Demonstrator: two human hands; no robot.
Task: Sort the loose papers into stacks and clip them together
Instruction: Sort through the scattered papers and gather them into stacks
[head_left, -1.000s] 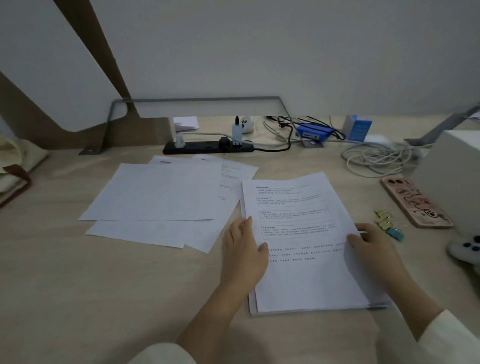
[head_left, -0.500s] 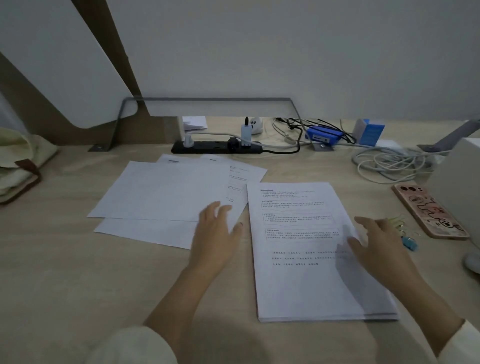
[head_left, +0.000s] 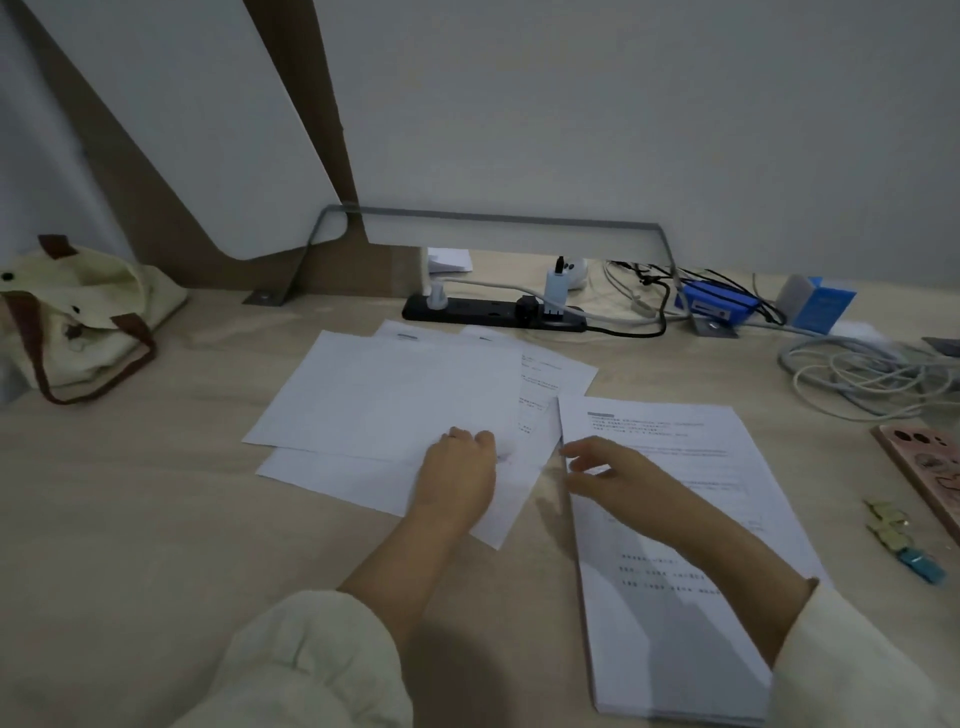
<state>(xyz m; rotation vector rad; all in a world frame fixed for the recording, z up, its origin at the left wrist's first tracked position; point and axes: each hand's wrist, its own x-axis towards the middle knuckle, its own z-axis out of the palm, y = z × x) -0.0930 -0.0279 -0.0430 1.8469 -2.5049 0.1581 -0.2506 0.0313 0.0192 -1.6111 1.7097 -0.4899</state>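
Observation:
A squared stack of printed papers (head_left: 691, 597) lies on the desk at the right, text side up. To its left several loose white sheets (head_left: 384, 395) lie fanned and overlapping. My left hand (head_left: 457, 480) rests flat on the near right corner of those loose sheets, fingers together. My right hand (head_left: 608, 470) hovers over the stack's upper left edge with fingers spread, holding nothing. A few binder clips (head_left: 896, 535), pale yellow and one blue, lie at the right edge of the desk.
A black power strip (head_left: 493, 314) with plugs and tangled cables (head_left: 857, 371) runs along the back. A cloth tote bag (head_left: 78, 317) sits far left. A phone in a pink case (head_left: 930, 467) lies at the right. A blue box (head_left: 823, 304) stands at the back right.
My left hand left the stack and moved onto the loose sheets. My right hand crossed from the stack's right edge to its upper left. The view shifted left.

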